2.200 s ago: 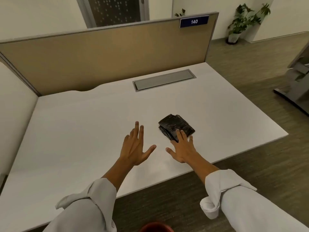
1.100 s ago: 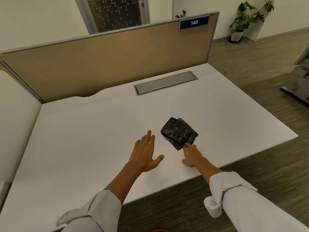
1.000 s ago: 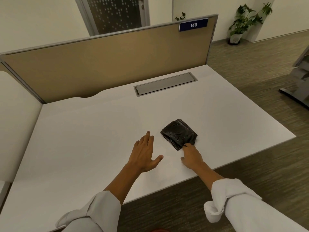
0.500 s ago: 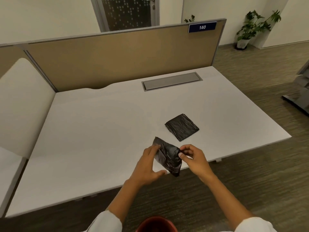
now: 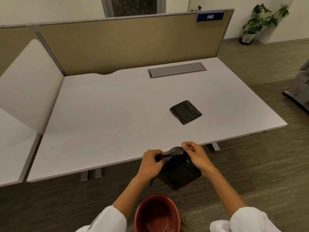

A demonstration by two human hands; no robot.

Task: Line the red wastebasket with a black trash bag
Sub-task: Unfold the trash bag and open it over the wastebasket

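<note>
Head view: the left hand (image 5: pixel 151 163) and the right hand (image 5: pixel 195 156) are both pinching the top edge of a partly unfolded black trash bag (image 5: pixel 179 171), fingers closed on the plastic, holding it just off the near edge of the white desk (image 5: pixel 108 114). The red wastebasket (image 5: pixel 157 215) is standing on the floor below the hands, its interior showing nothing inside, while a folded stack of black bags (image 5: pixel 185 112) is lying on the desk, well apart from the held one.

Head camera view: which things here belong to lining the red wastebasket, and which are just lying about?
Part of the job:
- black trash bag, held in both hands, partly unfolded
- left hand and right hand, gripping the bag's top edge
- red wastebasket, on the floor below, no liner in it

Just lying about:
- folded black bags on the desk
- potted plant
- number sign
</note>
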